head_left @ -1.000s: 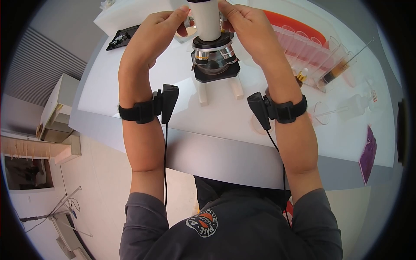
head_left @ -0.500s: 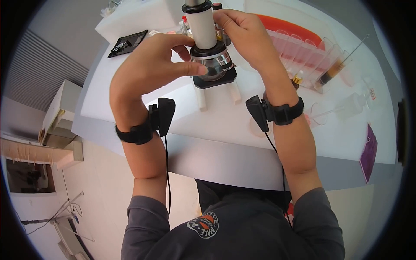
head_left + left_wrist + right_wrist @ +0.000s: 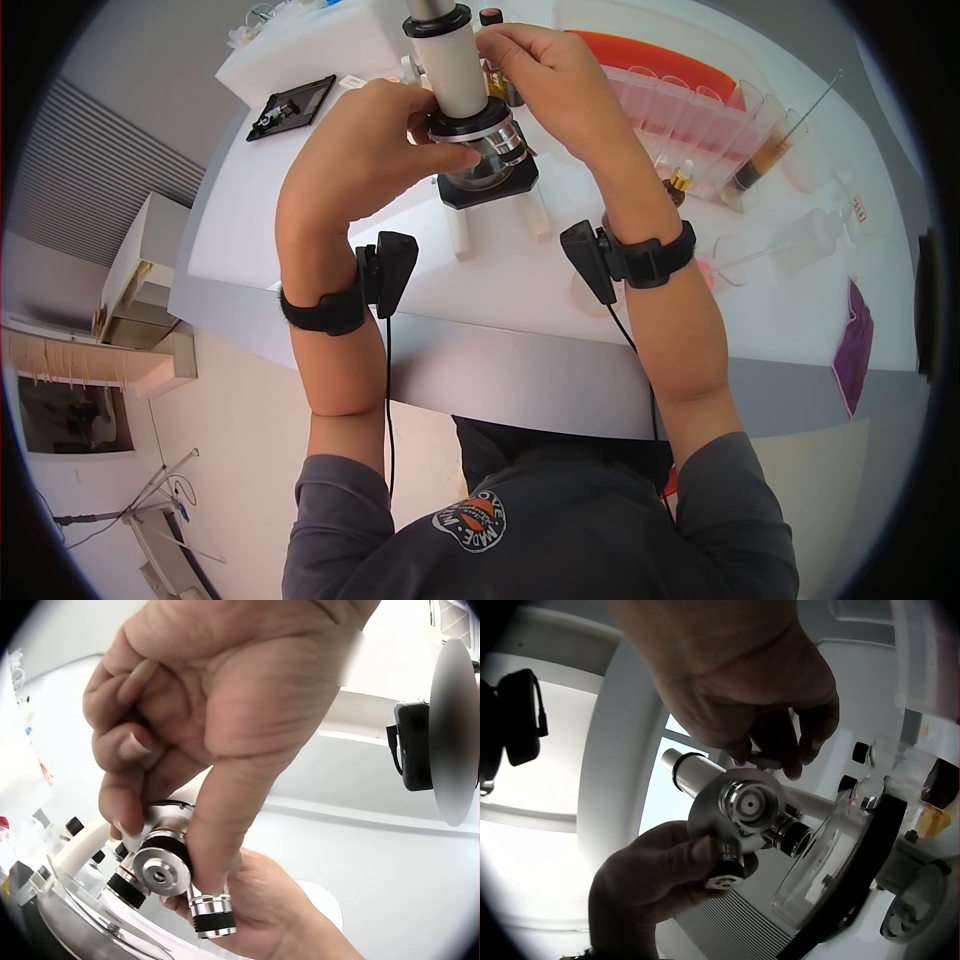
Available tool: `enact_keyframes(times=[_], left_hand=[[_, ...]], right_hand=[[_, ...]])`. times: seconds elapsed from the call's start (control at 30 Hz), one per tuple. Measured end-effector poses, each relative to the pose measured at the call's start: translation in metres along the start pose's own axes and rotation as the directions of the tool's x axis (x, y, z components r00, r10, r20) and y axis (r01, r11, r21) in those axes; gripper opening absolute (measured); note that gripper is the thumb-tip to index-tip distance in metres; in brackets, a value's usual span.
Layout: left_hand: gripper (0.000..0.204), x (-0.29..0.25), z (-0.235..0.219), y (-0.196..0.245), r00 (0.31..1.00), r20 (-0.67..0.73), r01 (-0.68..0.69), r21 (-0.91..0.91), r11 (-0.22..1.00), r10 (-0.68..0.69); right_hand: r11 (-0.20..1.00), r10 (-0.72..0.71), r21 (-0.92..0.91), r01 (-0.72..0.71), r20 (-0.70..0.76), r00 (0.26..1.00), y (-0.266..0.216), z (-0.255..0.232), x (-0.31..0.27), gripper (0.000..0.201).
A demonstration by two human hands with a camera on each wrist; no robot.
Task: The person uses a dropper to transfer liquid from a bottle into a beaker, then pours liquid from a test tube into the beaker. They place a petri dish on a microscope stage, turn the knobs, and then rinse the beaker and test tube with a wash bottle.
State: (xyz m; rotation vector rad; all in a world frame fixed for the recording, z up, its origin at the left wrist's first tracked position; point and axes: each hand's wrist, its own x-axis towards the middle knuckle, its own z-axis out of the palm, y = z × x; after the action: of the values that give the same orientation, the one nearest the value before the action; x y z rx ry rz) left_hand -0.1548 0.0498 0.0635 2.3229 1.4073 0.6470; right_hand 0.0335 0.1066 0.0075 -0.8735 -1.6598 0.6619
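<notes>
A white microscope with a black stage stands before me. My left hand grips its revolving nosepiece with thumb and fingers. In the left wrist view, one objective lens sits between thumb and fingers, and a second objective shows beside the thumb. High on the microscope's right side, my right hand pinches the focus knob, mostly hidden by the fingers in the head view. A clear round dish lies on the stage under the objectives.
To the right stands a pink rack of clear tubes, with an orange tray behind it. A gold-topped dropper bottle is near my right wrist. A black phone-like case lies left; a purple cloth hangs over the right edge.
My left hand has left the upper left side of the microscope and come down to the nosepiece. The right hand stays at its knob. The view has shifted, showing more of the tube.
</notes>
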Motion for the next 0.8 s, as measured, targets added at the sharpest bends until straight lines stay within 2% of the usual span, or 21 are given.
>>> enact_keyframes(times=[0.07, 0.33, 0.47, 0.67, 0.8], left_hand=[[0.034, 0.000, -0.001, 0.000, 1.000, 0.004, -0.021, 0.006, 1.000, 0.021], [0.035, 0.003, 0.000, -0.001, 0.998, 0.046, 0.052, -0.056, 0.997, -0.050], [0.033, 0.002, 0.000, -0.004, 0.998, 0.050, 0.044, -0.106, 0.993, -0.039], [0.028, 0.006, 0.000, -0.009, 0.990, 0.097, 0.103, -0.005, 0.995, -0.102], [0.029, 0.005, -0.001, -0.011, 0.990, 0.109, 0.097, -0.065, 0.993, -0.089]], right_hand=[[0.999, 0.028, 0.027, -0.028, 0.002, 1.000, -0.001, 0.000, -0.001, 0.032], [0.998, 0.037, 0.059, -0.038, 0.015, 0.999, -0.004, 0.000, -0.001, 0.032], [0.999, 0.017, 0.032, -0.018, 0.010, 1.000, -0.001, 0.000, 0.000, 0.032], [1.000, 0.007, -0.018, -0.007, -0.008, 1.000, -0.001, 0.000, 0.000, 0.032], [0.999, 0.009, -0.041, -0.009, 0.000, 1.000, -0.004, -0.001, -0.001, 0.032]])
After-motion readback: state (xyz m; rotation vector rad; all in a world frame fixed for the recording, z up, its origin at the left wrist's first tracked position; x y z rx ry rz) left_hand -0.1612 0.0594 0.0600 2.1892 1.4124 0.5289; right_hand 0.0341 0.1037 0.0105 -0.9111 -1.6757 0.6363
